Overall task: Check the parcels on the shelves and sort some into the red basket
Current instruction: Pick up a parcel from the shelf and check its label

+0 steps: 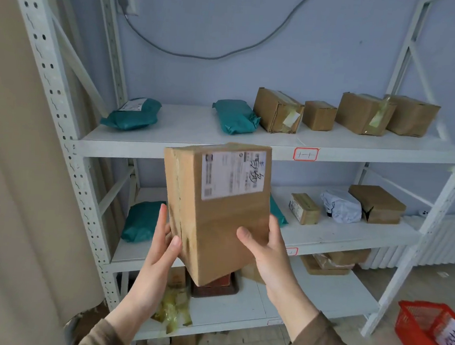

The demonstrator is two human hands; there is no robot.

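Observation:
I hold a brown cardboard parcel [217, 220] upright in front of the white shelves [249, 152], its white shipping label with black handwriting facing me. My left hand [163, 244] grips its lower left edge. My right hand [265, 251] grips its lower right side, thumb across the front. The red basket [415, 323] sits on the floor at the lower right, with a labelled parcel inside it at the frame edge.
The upper shelf carries two teal bags [133, 114] and several brown boxes [277, 112]. On the middle shelf lie teal bags, a small box, a white bag [341, 206] and a brown box. Lower shelves hold flat parcels and yellow wrapping. A beige curtain hangs at left.

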